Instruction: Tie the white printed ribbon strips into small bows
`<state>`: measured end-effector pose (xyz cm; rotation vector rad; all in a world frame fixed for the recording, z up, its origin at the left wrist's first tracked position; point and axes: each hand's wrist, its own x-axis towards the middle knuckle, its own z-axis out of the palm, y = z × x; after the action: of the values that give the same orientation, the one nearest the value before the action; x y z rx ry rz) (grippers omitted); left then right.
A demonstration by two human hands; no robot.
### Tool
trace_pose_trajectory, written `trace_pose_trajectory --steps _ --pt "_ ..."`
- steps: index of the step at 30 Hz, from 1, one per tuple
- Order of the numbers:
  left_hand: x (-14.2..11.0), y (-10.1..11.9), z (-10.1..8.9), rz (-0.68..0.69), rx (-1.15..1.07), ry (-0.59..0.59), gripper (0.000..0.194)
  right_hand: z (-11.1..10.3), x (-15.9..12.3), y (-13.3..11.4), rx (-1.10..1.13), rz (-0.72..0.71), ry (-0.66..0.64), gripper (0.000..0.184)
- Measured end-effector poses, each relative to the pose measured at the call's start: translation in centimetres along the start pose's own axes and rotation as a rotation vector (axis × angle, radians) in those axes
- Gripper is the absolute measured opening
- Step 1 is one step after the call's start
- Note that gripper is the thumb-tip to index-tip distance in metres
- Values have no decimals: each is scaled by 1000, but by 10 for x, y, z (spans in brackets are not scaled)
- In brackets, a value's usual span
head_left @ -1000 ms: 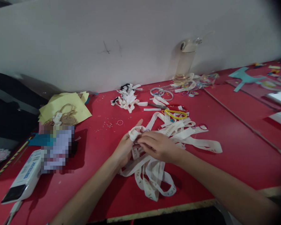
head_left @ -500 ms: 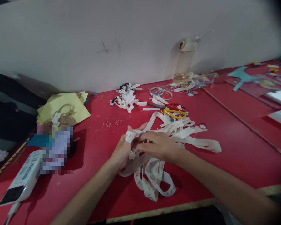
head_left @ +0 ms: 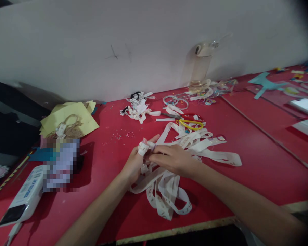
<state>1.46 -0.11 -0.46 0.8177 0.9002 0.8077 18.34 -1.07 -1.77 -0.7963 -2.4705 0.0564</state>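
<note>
My left hand (head_left: 135,164) and my right hand (head_left: 173,159) meet over a tangle of white printed ribbon (head_left: 169,191) on the red table (head_left: 246,177). White ribbon is wound around a finger of my left hand near its tip. My right hand's fingers are pinched on the ribbon beside that wrapped finger. More of the ribbon trails off to the right (head_left: 220,155) and down toward the table's front edge.
Scissors with yellow and red handles (head_left: 190,122) lie behind the ribbon. A heap of cut ribbon pieces (head_left: 138,107), clear rings (head_left: 175,100) and a clear bottle (head_left: 201,66) stand near the wall. Yellow paper (head_left: 69,119) and a white box (head_left: 23,201) lie at the left.
The loose ribbon loop at my left fingertip has been pulled tight around the finger. Both hands stay nearly in place.
</note>
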Motion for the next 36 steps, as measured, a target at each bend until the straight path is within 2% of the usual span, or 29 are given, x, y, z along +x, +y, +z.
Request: trace_pose_trajectory --steps 5,14,21,31,36 --pt "-1 -5 1 58 -24 19 63 7 0 1 73 -33 117 22" --pt "0 -10 9 10 -90 -30 61 10 6 0 29 -67 144 19" --pt "1 -11 9 10 -97 -16 54 5 6 -2 -4 -44 101 19" --pt "-2 -6 10 -10 -79 -12 54 -1 9 -5 -20 -23 15 23" --pt "-2 -10 10 37 -80 -39 51 -3 7 -3 -1 -35 53 24"
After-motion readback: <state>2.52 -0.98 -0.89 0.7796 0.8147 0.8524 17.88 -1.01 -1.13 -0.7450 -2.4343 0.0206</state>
